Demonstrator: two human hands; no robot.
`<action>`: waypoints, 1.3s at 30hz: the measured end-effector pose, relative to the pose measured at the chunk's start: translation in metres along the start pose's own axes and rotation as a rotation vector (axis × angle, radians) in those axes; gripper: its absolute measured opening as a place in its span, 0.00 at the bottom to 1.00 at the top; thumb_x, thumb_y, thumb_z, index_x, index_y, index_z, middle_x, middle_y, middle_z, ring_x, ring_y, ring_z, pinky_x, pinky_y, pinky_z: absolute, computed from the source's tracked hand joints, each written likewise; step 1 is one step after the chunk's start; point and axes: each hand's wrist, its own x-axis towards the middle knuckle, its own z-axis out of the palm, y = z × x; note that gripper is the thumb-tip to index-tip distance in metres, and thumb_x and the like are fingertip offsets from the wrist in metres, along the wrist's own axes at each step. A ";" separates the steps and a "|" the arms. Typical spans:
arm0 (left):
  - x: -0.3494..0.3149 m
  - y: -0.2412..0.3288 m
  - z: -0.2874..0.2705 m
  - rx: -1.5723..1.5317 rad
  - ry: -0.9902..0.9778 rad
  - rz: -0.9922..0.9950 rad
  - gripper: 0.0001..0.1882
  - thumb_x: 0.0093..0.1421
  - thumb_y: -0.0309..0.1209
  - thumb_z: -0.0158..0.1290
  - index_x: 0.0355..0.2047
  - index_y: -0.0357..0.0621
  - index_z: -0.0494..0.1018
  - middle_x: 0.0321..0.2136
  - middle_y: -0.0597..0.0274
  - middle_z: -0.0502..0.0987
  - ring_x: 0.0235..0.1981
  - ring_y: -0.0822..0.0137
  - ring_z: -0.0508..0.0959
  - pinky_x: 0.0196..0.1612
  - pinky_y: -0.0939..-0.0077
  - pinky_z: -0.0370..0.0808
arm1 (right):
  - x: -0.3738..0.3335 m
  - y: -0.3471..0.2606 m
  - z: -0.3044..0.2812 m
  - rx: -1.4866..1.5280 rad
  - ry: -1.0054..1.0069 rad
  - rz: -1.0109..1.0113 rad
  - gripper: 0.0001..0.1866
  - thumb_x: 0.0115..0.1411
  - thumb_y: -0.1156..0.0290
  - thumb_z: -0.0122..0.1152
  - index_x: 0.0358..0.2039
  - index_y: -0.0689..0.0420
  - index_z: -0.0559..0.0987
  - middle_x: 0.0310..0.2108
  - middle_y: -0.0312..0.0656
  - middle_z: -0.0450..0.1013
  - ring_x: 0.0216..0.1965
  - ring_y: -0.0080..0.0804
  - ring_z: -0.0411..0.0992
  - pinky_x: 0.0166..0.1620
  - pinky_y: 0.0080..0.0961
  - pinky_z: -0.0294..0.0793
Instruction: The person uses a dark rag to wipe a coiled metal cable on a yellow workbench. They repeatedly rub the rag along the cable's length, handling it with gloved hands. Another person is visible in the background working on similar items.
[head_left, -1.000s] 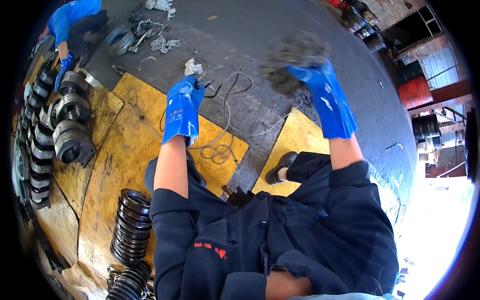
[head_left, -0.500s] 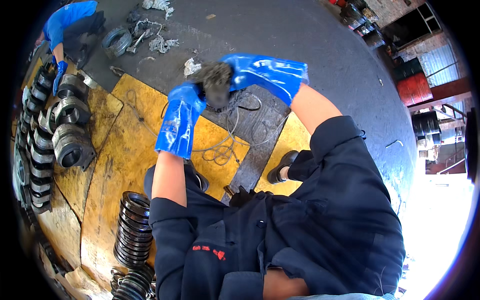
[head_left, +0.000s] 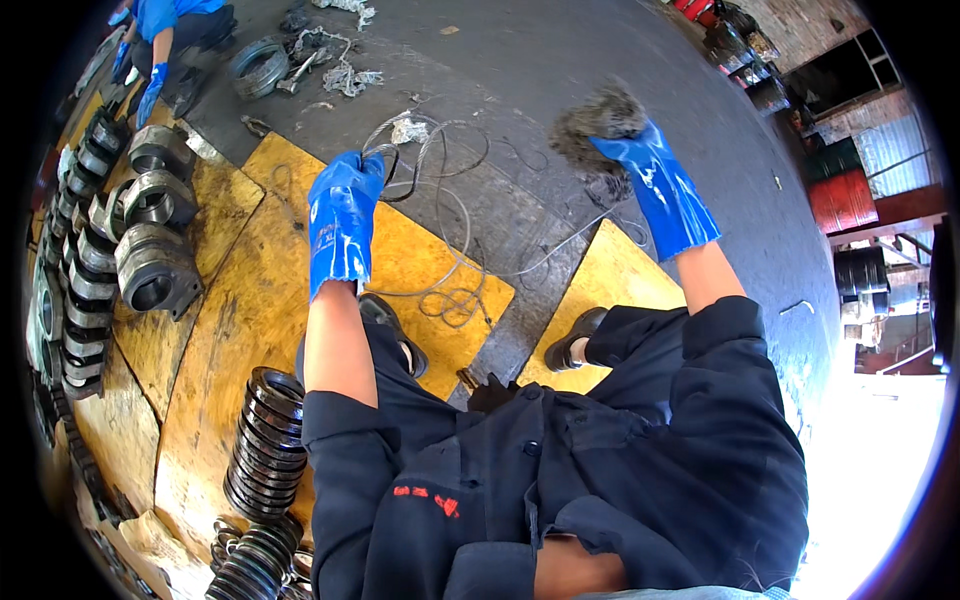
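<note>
My left hand (head_left: 345, 200), in a blue rubber glove, is closed around a grey wire rope (head_left: 466, 228). The rope's loops rise beside the fingers, and more coils trail down over the yellow boards. Off to the right, my right hand (head_left: 650, 180), gloved the same way, grips a dirty grey rag (head_left: 595, 130). The rag is smeared by motion and hangs over the dark floor, apart from the left hand. Most of the fingers on both hands are hidden by the gloves' angle.
Yellow boards (head_left: 230, 330) cover the floor around my feet. To the left stand rows of metal bearing blocks (head_left: 158, 268); coil springs (head_left: 265, 445) are at lower left. A co-worker's gloved hand (head_left: 152, 95) reaches in at upper left. Drums (head_left: 838, 200) line the right side.
The rag has swung right and away from my left hand, carried by my right hand. Rope loops now show raised at the left hand. The view has shifted slightly.
</note>
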 end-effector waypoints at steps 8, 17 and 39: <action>0.004 0.017 0.040 0.025 0.036 0.191 0.20 0.62 0.44 0.51 0.34 0.37 0.77 0.31 0.40 0.78 0.37 0.41 0.77 0.39 0.55 0.72 | -0.030 -0.103 0.150 -1.162 -0.017 -0.965 0.14 0.57 0.71 0.58 0.44 0.55 0.81 0.44 0.46 0.78 0.46 0.41 0.77 0.47 0.35 0.77; 0.017 0.003 0.052 -0.192 -0.164 0.131 0.21 0.64 0.48 0.53 0.32 0.39 0.78 0.21 0.54 0.77 0.18 0.64 0.75 0.25 0.66 0.70 | -0.003 -0.064 0.133 -1.170 -0.356 -0.229 0.15 0.46 0.65 0.68 0.36 0.51 0.83 0.36 0.47 0.80 0.41 0.49 0.79 0.37 0.43 0.79; 0.026 0.006 0.056 -1.030 -0.355 -0.068 0.19 0.65 0.46 0.55 0.28 0.41 0.77 0.22 0.62 0.78 0.16 0.70 0.76 0.16 0.79 0.68 | -0.031 0.000 0.167 1.596 0.012 1.066 0.13 0.59 0.57 0.64 0.40 0.49 0.83 0.42 0.37 0.81 0.43 0.36 0.79 0.51 0.44 0.78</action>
